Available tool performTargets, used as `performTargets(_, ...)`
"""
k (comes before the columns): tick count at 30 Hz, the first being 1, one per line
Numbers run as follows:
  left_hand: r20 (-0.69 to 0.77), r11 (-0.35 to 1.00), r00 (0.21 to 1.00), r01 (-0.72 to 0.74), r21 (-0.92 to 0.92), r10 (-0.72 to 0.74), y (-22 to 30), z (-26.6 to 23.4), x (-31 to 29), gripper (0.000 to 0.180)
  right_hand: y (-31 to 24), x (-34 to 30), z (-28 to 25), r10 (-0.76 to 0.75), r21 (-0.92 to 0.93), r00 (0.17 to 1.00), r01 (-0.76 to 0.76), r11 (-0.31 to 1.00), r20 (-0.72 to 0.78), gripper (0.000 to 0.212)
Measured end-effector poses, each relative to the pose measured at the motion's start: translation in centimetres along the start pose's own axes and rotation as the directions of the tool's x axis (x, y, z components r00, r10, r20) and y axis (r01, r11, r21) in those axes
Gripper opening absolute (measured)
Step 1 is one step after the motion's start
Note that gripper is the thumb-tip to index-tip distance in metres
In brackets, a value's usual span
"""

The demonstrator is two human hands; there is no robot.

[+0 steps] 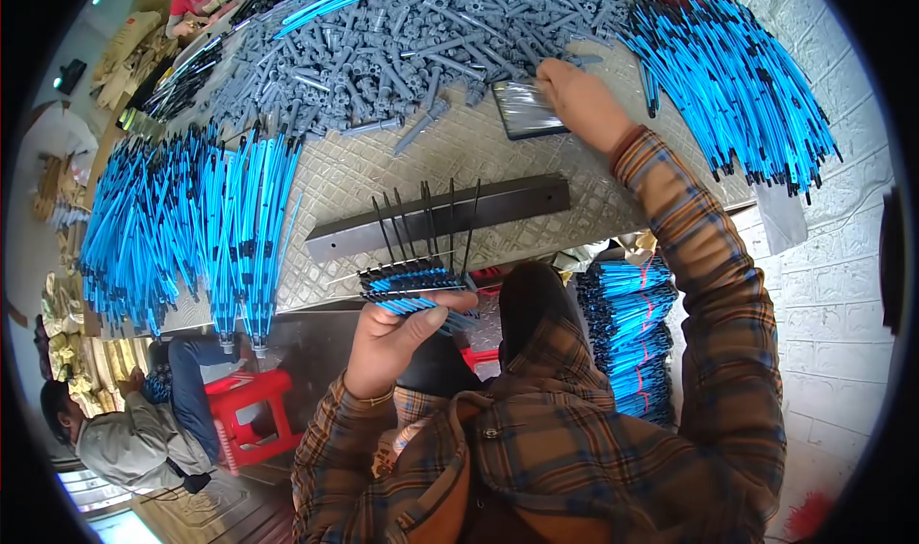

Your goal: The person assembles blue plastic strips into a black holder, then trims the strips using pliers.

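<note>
My left hand [397, 338] is closed around a small bundle of blue rods with black ends [412, 290], held at the table's front edge. Several thin black sticks [428, 220] stand up out of that bundle, and a thin pale wire crosses it. Out to the right, my right hand [581, 102] is over the far right corner of a dark shallow tray [538, 134] of fine shiny wires or pins. Its fingers are pinched together; whatever they grip is too small to make out. Between the hands a dark metal bar [440, 220] lies on the table.
A large heap of grey plastic parts [412, 51] covers the table's back. Blue rods are piled at the left [191, 228] and right [732, 89]. Tied bundles of blue rods [627, 338] stack below the right edge. Two people sit nearby, beyond the table and at lower left by a red stool [251, 419].
</note>
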State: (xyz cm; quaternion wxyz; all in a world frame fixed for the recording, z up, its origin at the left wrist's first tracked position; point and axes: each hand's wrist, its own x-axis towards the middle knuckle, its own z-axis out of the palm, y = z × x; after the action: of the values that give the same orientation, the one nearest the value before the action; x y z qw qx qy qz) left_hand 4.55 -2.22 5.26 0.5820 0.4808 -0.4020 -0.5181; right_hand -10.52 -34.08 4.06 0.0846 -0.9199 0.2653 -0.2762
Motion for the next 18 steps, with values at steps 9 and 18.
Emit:
performTargets(9, 0.068, 1.0, 0.998, -0.002, 0.024, 0.001, -0.1, -0.3, 0.5, 0.019, -5.0, -3.8, -0.3, -0.14, 0.288, 0.99, 0.136, 0.948, -0.008, 0.011)
performTargets(18, 0.064, 1.0, 0.998, 0.004, -0.019, -0.003, -0.1, -0.4, 0.5, 0.02, -6.3, -5.4, -1.8, -0.219, 0.12, 0.941, 0.193, 0.974, 0.257, 0.013)
